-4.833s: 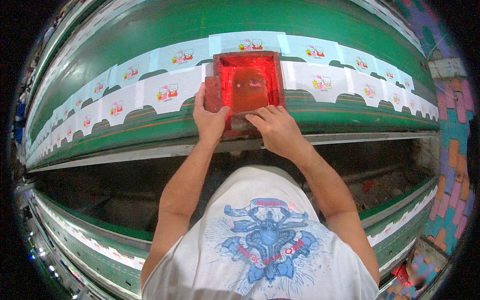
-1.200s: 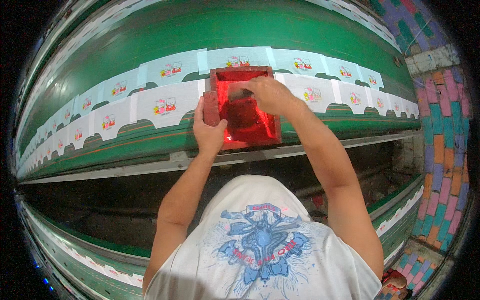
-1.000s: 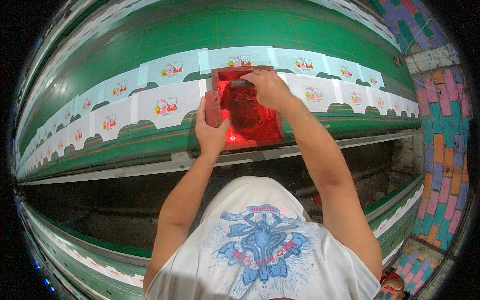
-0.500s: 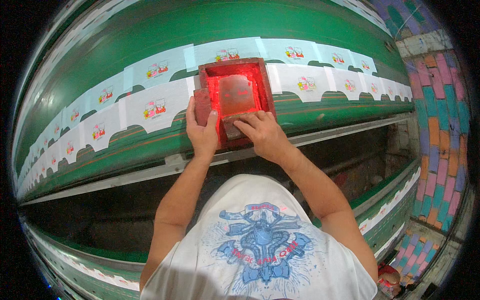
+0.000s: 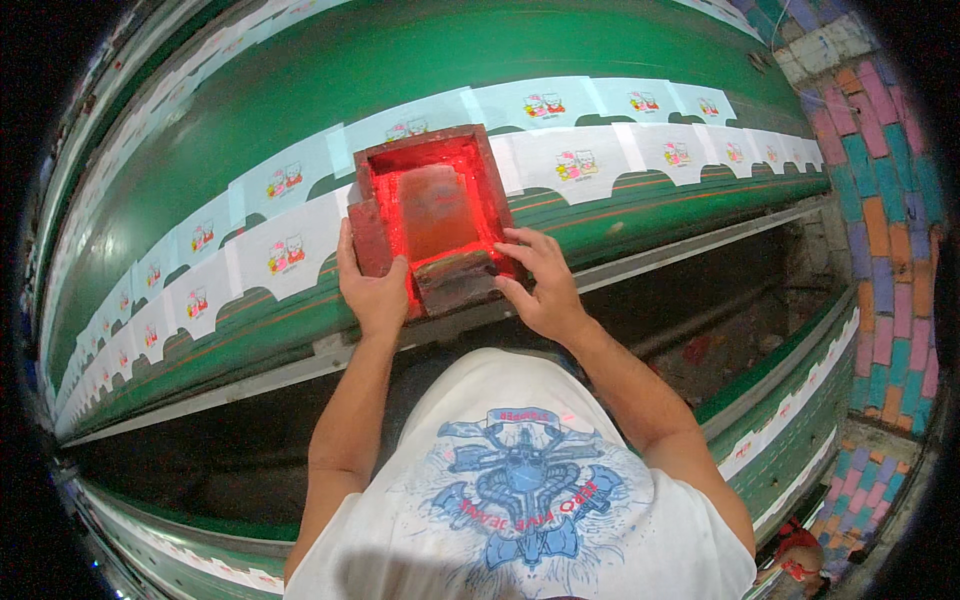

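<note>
A wooden screen-printing frame [image 5: 484,178] lies over the near row of white fabric pieces, its inner edges wet with red ink. Its mesh window [image 5: 436,208] looks dull reddish-brown. My left hand [image 5: 375,295] is closed round the reddish block [image 5: 370,238] on the frame's left side, thumb toward me. Across the frame's near end rests a dark, ink-stained squeegee block [image 5: 455,283]. My right hand [image 5: 543,283] is at the near right corner with fingers and thumb spread. Its fingertips are close to the rim and the block's end; contact is hard to tell.
Overlapping fabric pieces [image 5: 290,255] with small cartoon prints run in two rows along the green table [image 5: 300,110]. A pale rail [image 5: 690,238] edges it on my side. Behind me stands another green table [image 5: 790,430]. Coloured paving bricks [image 5: 880,250] lie to the right.
My right hand has let go of the squeegee block, its fingers spreading at the frame's right corner. The frame and table have shifted left in view together. My left hand keeps its hold.
</note>
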Tool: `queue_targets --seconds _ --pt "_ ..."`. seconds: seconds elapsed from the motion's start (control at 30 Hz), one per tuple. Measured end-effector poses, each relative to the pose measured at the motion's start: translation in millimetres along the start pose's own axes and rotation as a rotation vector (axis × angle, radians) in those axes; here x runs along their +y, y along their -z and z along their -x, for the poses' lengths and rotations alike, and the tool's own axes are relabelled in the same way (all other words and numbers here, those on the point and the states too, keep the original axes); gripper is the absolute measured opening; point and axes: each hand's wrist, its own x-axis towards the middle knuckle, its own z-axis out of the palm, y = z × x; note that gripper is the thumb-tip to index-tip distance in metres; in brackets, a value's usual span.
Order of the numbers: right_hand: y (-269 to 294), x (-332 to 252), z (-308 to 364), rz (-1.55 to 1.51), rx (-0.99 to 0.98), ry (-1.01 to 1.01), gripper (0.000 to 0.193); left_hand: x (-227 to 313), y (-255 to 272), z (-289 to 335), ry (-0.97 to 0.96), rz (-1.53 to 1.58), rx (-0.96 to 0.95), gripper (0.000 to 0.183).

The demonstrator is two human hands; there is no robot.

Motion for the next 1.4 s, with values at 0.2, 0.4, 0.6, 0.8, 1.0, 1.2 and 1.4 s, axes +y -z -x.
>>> queue_targets --seconds 0.2,0.4,0.6,0.8,1.0,1.2,1.4 --pt "54 63 20 -0.200 -0.005 -0.105 0.047 28 -70 18 -0.060 0.110 -0.004 0.097" --pt "134 130 33 -0.171 0.027 -0.086 0.050 51 -174 41 -0.035 0.096 -0.022 0.100" --pt "188 171 40 -0.192 -0.020 -0.058 0.051 68 -231 59 0.091 0.176 -0.026 0.101" --pt "203 186 38 -0.215 -0.049 0.024 0.050 73 -238 61 0.132 0.093 -0.005 0.103" --pt "201 172 36 -0.040 -0.034 0.144 0.051 68 -244 62 0.146 0.187 0.000 0.104" --pt "196 150 21 0.145 -0.232 0.301 0.057 59 -248 63 0.140 0.176 -0.009 0.103" --pt "192 138 -7 0.288 -0.343 0.412 0.046 66 -251 64 0.129 0.236 0.006 0.101"
